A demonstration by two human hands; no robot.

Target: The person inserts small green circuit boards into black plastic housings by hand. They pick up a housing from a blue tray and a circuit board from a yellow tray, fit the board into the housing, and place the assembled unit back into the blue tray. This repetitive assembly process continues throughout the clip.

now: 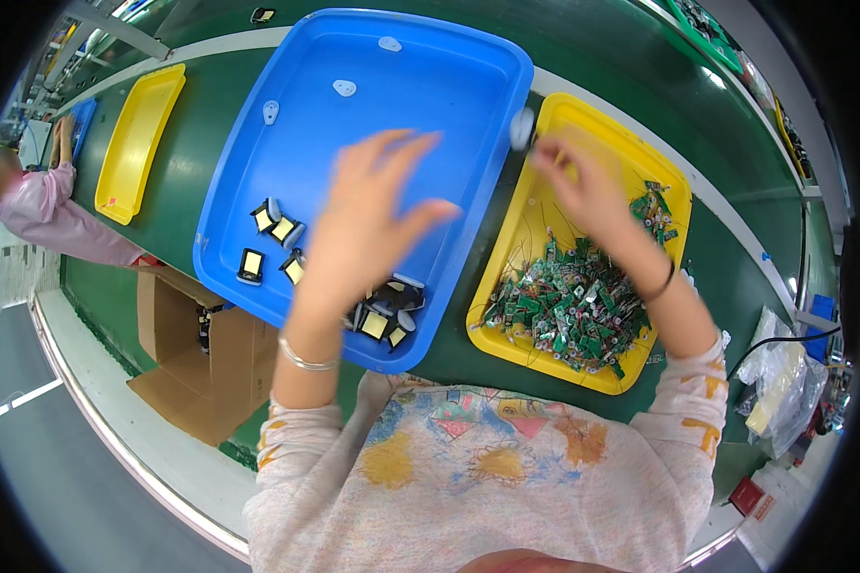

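My left hand [368, 215] hovers over the blue tray [234, 191], its thumb and fingers spread with nothing between them. Motion blurs it a little. Beneath and beside it lie several small black units with pale yellow squares and grey caps, such as this unit [249, 266]. My right hand [588, 186] is over the yellow tray [478, 310], fingers bent and smeared by motion. Just past its fingertips is a rounded grey-white piece [521, 129] between the two trays; whether the fingers touch it cannot be made out. Small green circuit boards [573, 306] with thin wires are heaped in the yellow tray.
Three pale oval covers, one of them here [344, 88], lie in the blue tray's far part. Another yellow tray [134, 143] stands left, near a person in a pink sleeve [72, 224]. A cardboard box [191, 353] sits below the table's edge; plastic bags [784, 382] lie at right.
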